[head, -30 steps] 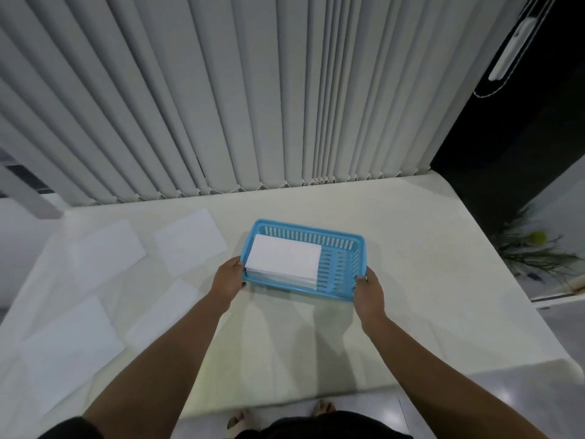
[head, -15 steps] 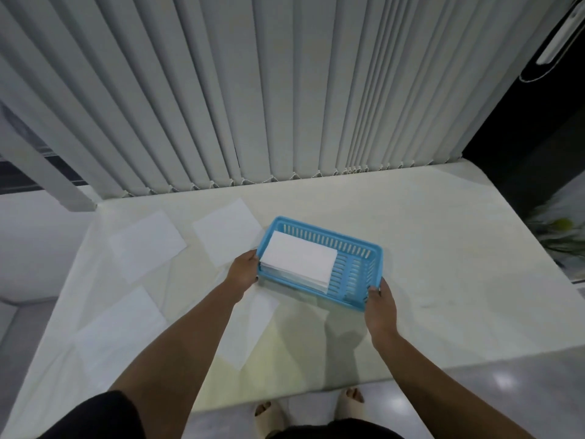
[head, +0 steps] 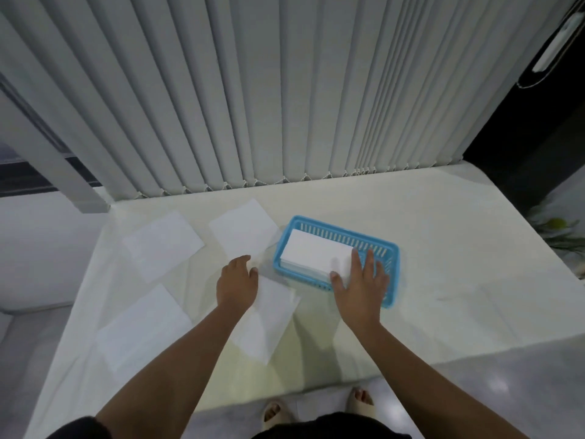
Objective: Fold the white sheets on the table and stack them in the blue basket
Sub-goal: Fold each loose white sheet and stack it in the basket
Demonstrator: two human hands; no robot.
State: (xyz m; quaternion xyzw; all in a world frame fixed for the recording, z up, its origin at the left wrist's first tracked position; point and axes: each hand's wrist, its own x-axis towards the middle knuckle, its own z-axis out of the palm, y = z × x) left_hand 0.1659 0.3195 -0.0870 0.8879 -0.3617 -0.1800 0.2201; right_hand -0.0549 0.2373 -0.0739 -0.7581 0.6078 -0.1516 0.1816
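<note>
The blue basket (head: 387,248) sits mid-table with a stack of folded white sheets (head: 311,250) in its left part. My right hand (head: 361,283) lies flat and open over the basket's front right, fingertips on the stack's right end. My left hand (head: 235,282) hovers open just left of the basket, above the upper end of a flat white sheet (head: 269,318). Three more flat sheets lie to the left: one at the back (head: 242,231), one back left (head: 163,243), one front left (head: 142,327).
The pale table (head: 459,280) ends at a front edge near my feet and at a right edge beside a plant (head: 557,229). Vertical blinds (head: 285,90) hang along the table's back.
Both hands let go of the basket's ends. My right hand moved onto the stack and basket; my left hand moved left over the near sheet. The camera turned left.
</note>
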